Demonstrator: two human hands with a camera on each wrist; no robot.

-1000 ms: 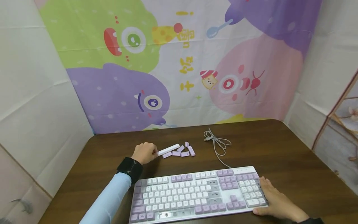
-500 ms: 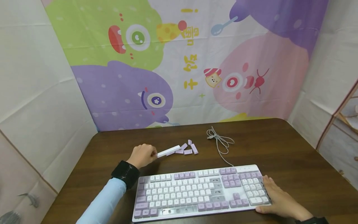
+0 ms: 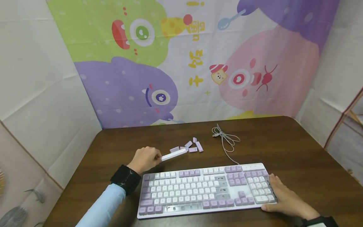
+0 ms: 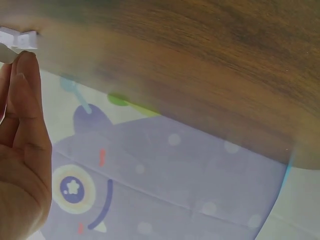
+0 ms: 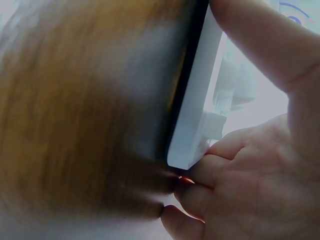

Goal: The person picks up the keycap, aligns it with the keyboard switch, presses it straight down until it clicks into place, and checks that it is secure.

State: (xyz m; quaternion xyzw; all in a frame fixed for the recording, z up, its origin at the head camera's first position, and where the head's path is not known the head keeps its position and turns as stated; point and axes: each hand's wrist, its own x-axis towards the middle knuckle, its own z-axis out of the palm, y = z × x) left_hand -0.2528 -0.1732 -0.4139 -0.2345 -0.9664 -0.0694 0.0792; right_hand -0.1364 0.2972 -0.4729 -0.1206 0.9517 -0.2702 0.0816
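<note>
My left hand (image 3: 145,159) pinches one end of a long white spacebar keycap (image 3: 174,154), tilted over the table behind the keyboard. In the left wrist view its fingertips meet on the keycap (image 4: 6,54) at the left edge. Several loose lilac keycaps (image 3: 193,149) lie just past the bar's far end, one partly hidden by it. A white and lilac keyboard (image 3: 232,193) lies flat in front, with bare grey slots right of the letter keys and a bare spacebar slot. My right hand (image 3: 286,197) holds its right end, thumb at the front edge, fingers along the side.
A bundled grey cable (image 3: 227,138) with its plug lies behind the keyboard and runs into its back edge. The brown wooden table (image 3: 113,145) ends at a cartoon-printed cloth (image 3: 195,104) at the back. Pale cloths hang at both sides.
The spacebar keycap in my left hand has come nearer the keyboard and away from the loose keycaps. My right hand stays on the keyboard. The head view has shifted slightly.
</note>
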